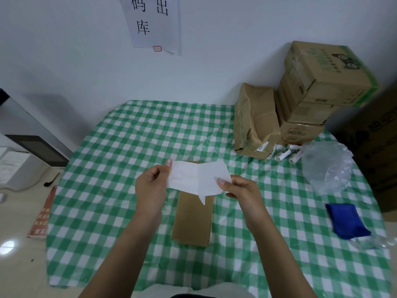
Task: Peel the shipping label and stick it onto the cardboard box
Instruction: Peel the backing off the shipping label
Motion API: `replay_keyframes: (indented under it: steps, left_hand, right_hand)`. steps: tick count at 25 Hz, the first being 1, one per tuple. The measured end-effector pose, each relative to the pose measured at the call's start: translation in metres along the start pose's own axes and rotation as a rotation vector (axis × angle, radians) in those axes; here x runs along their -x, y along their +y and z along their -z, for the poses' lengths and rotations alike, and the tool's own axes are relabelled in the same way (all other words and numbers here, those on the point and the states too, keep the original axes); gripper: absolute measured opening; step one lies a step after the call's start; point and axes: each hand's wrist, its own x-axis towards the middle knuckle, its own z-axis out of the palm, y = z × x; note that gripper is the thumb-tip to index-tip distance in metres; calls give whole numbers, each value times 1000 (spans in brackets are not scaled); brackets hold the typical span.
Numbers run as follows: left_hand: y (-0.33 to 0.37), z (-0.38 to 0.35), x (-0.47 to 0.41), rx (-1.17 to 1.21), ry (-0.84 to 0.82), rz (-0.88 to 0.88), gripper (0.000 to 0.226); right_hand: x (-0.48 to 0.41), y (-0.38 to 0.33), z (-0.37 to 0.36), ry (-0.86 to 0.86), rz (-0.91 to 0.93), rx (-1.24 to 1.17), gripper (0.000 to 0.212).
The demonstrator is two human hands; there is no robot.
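A white shipping label (196,177) is held stretched out in the air above the table, its blank back side facing me. My left hand (151,188) pinches its left edge and my right hand (240,190) pinches its right edge. A small torn strip hangs from the label's lower edge. Directly below the label lies a long, narrow cardboard box (193,220) flat on the green-and-white checked tablecloth (103,207). The label hides the far end of the box.
A stack of cardboard boxes (318,91) and a crumpled brown parcel (253,119) stand at the back right. Small white tubes (287,153), a clear plastic bag (328,168) and a blue cloth (345,220) lie on the right. A printer (23,155) sits left.
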Motion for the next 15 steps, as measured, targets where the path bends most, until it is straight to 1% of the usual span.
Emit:
replay_keyframes:
  steps: [3,7,15]
  left_hand:
    - [-1,0,-1,-20,8,-9,52]
    - [-1,0,-2,-19,26,-13,52]
    - [0,0,-1,-49,42,-31,45]
  right_hand:
    - [-1,2,3,14,-11,13,21]
    - [-2,2,4,30,-14,14,17]
    - [-6,8,10,80,-74,18,16]
